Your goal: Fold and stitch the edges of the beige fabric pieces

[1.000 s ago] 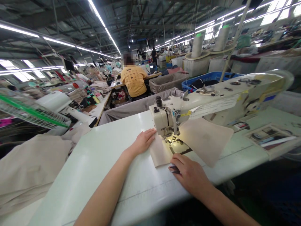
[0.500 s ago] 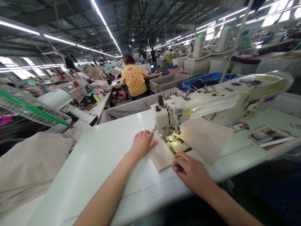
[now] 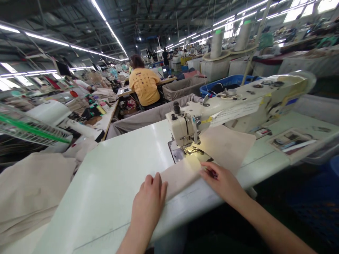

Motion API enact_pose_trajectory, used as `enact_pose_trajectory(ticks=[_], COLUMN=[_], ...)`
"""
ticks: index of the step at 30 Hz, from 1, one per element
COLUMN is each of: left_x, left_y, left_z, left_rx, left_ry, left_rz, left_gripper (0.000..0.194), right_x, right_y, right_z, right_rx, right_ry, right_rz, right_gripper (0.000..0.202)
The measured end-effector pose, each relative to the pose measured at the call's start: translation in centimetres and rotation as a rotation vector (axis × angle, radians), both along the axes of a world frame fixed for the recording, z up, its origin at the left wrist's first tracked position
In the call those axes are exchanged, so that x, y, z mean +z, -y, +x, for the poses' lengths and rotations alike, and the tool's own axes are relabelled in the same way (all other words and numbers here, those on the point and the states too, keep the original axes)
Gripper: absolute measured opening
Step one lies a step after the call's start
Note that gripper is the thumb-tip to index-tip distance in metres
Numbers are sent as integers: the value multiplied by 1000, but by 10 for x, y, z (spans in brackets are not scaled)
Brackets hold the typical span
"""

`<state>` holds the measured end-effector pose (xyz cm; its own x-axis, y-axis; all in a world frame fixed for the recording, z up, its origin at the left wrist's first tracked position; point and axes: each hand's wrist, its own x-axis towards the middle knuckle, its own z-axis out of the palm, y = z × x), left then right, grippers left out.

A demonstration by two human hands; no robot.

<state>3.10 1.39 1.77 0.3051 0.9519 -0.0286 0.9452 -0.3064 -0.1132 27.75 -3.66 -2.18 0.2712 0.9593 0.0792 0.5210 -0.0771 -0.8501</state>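
Note:
A small beige fabric piece (image 3: 180, 176) lies on the pale table in front of the sewing machine (image 3: 182, 130), its far right corner close to the lit presser foot (image 3: 192, 150). My left hand (image 3: 149, 195) is closed on the piece's left end, thumb along the edge. At the right end, the fingertips of my right hand (image 3: 222, 181) pinch the corner. Something small and dark shows inside the right fingers, too covered to name. A larger beige panel (image 3: 225, 144) rests under the machine arm, just beyond my right hand.
Piled beige fabric (image 3: 34, 190) lies at the left by a wire rack (image 3: 34, 127). A tray of small tools (image 3: 291, 141) sits at the right. Behind the table are a grey cloth-lined bin (image 3: 148, 114), a blue basket (image 3: 233, 82) and a seated person in yellow (image 3: 145, 86).
The fabric piece has come back from the needle plate toward me and turned more crosswise. My left hand moved nearer with it; my right hand shifted slightly right and away. The view also shifted.

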Motion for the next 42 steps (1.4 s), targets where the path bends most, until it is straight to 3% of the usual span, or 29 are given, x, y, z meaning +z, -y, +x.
enact_pose_trajectory(ticks=[3, 6, 8, 10, 14, 20, 28, 42], left_x=[-10, -24, -34, -43, -52, -48, -52, -40], left_y=[9, 12, 14, 18, 27, 38, 45, 41], left_z=[-10, -16, -18, -20, -23, -25, -23, -24], left_rx=[-92, -319, -443, -481, -460, -384, -330, -309], left_ry=[125, 307, 385, 401, 389, 424, 404, 399], left_rz=[136, 311, 343, 335, 313, 231, 224, 96], left_gripper=[35, 34, 32, 32, 34, 42, 56, 62], right_x=[4, 6, 6, 7, 10, 13, 19, 17], right_y=[-11, -24, -31, -35, -34, -26, -23, -26], right_z=[6, 8, 6, 4, -1, -8, -11, -8], right_rx=[-48, 1, 44, 55, 85, 193, 126, 123], right_ry=[54, -7, -97, -193, -331, -136, -38, 18], right_rz=[37, 9, -1, 15, -6, -182, -222, -261], right_gripper=[44, 47, 49, 50, 56, 42, 44, 43])
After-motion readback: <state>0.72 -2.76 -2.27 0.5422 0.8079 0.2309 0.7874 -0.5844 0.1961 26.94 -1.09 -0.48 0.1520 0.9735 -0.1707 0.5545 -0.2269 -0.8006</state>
